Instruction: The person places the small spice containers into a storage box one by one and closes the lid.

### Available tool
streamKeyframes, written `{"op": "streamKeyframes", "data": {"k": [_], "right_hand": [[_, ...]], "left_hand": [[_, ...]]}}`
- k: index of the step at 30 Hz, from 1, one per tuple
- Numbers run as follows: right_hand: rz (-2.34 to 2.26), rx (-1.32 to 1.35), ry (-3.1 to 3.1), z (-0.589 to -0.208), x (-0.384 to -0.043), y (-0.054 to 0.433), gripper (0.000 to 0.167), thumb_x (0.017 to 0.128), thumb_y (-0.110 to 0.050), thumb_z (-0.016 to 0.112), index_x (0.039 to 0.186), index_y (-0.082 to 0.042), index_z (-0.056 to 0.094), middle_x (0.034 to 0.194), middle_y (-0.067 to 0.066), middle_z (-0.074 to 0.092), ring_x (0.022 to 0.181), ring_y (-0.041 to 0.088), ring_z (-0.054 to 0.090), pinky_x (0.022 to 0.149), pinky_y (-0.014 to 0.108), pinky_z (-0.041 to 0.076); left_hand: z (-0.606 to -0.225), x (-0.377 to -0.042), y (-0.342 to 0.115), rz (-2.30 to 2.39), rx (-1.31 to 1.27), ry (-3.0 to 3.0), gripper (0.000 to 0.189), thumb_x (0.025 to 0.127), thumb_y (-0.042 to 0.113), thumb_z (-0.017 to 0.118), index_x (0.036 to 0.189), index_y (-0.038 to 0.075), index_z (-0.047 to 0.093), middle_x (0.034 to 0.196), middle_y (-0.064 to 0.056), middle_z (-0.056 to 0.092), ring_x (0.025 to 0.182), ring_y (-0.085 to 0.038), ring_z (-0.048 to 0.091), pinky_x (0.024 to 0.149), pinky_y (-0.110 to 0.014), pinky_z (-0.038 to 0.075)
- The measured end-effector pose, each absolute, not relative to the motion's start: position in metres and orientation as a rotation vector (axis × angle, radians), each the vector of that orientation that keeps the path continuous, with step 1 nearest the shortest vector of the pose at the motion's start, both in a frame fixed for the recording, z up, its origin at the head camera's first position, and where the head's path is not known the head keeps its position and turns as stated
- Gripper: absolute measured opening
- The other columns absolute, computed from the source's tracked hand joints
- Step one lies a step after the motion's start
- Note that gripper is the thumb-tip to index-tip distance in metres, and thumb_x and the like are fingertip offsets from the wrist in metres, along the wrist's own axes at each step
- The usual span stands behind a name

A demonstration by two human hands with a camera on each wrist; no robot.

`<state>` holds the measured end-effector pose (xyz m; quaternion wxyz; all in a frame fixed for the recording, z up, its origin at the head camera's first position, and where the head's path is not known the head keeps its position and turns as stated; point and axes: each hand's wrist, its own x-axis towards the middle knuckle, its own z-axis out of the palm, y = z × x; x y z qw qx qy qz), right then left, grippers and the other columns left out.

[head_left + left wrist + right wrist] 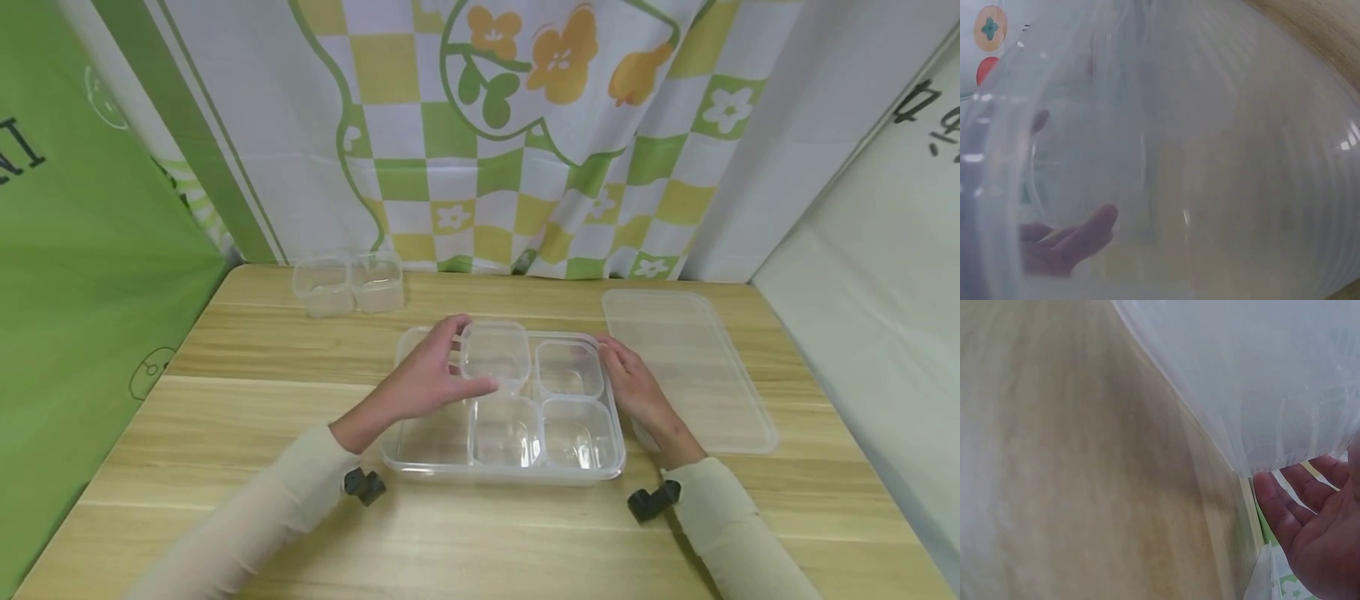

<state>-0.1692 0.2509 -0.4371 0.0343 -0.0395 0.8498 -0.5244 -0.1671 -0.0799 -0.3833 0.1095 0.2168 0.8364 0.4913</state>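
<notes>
My left hand (427, 375) holds a small clear plastic cup (497, 354) at the back middle of a larger clear plastic box (502, 473), its thumb at the near side and fingers at the far side. The cup's rim stands a little above its neighbours. Fingers of my right hand (633, 385) touch the right end wall of the box near its far corner; in the right wrist view they look extended against it. Inside the box are a back right cup (570, 368), a front middle cup (506, 432) and a front right cup (577, 435). Clear plastic blurs the left wrist view.
Two more clear cups (324, 287) stand side by side at the table's back left. A flat translucent lid (697, 375) lies on the wooden table (247, 433) right of the box, partly behind my right hand. A patterned curtain (510, 179) hangs behind the table.
</notes>
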Motion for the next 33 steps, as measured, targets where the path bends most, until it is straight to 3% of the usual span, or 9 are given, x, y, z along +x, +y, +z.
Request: {"op": "streamKeyframes", "data": {"k": [7, 17, 27, 33], "right_hand": [[-1.612, -0.129, 2.617, -0.437, -0.169, 0.251, 0.054, 0.113, -0.041, 0.033, 0.148, -0.005, 0.053, 0.14, 0.023, 0.058, 0.129, 0.038, 0.052, 0.111, 0.054, 0.036], [-1.607, -0.113, 2.624, -0.438, -0.169, 0.251, 0.054, 0.113, -0.042, 0.033, 0.147, -0.006, 0.054, 0.139, 0.023, 0.059, 0.129, 0.037, 0.052, 0.112, 0.054, 0.035], [-1.618, -0.126, 2.613, -0.438, -0.169, 0.252, 0.054, 0.113, -0.04, 0.033, 0.149, -0.004, 0.052, 0.142, 0.023, 0.057, 0.133, 0.039, 0.05, 0.114, 0.055, 0.034], [-1.587, -0.099, 2.617, -0.435, -0.169, 0.251, 0.057, 0.113, -0.043, 0.032, 0.152, -0.004, 0.049, 0.146, 0.024, 0.053, 0.136, 0.04, 0.047, 0.116, 0.058, 0.031]], "left_hand": [[-0.391, -0.169, -0.072, 1.39, 0.661, 2.488, 0.097, 0.084, 0.03, 0.088, 0.156, 0.0, 0.029, 0.154, -0.017, 0.038, 0.132, -0.033, 0.048, 0.095, -0.036, 0.055], [-0.401, -0.172, -0.065, 1.36, 0.654, 2.486, 0.096, 0.084, 0.034, 0.088, 0.156, 0.004, 0.032, 0.151, -0.012, 0.041, 0.128, -0.028, 0.05, 0.093, -0.034, 0.055], [-0.401, -0.172, -0.067, 1.211, 0.679, 2.552, 0.099, 0.086, 0.041, 0.084, 0.159, 0.003, 0.03, 0.155, -0.016, 0.04, 0.134, -0.031, 0.049, 0.104, -0.048, 0.048], [-0.401, -0.171, -0.067, 1.168, 0.658, 2.562, 0.098, 0.087, 0.042, 0.083, 0.158, 0.001, 0.03, 0.152, -0.018, 0.043, 0.134, -0.031, 0.049, 0.106, -0.049, 0.046]]}}
